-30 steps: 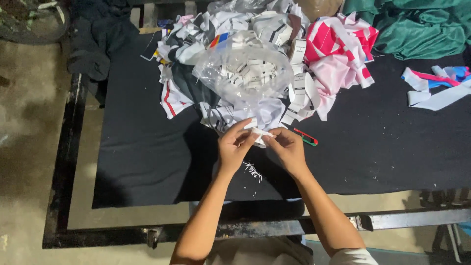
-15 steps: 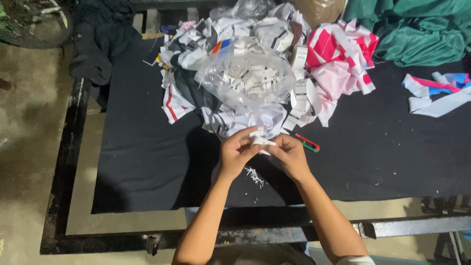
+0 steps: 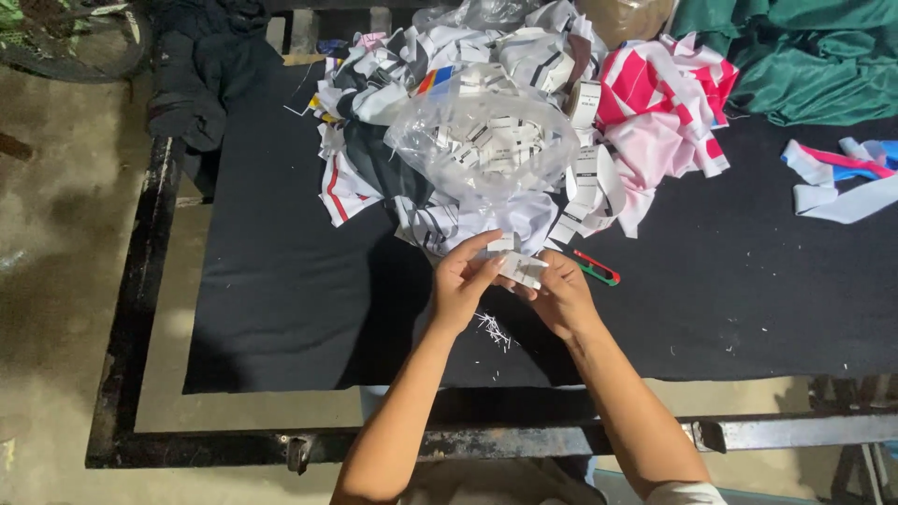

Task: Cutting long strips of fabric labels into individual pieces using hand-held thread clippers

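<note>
A small white label strip (image 3: 517,266) is being pinched between the left hand (image 3: 460,281) and the right hand (image 3: 559,297), both clenched on it. White thread scraps (image 3: 493,329) are lying just below. A red-green cutter (image 3: 597,268) is resting beside the right hand. Beyond, a clear bag of labels (image 3: 482,145) is sitting on piled fabric pieces (image 3: 645,112).

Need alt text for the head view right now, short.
Left hand and right hand together hold small white labels above a black cloth, in front of a clear bag of labels on heaped fabric scraps. A red-green cutter lies beside.
</note>
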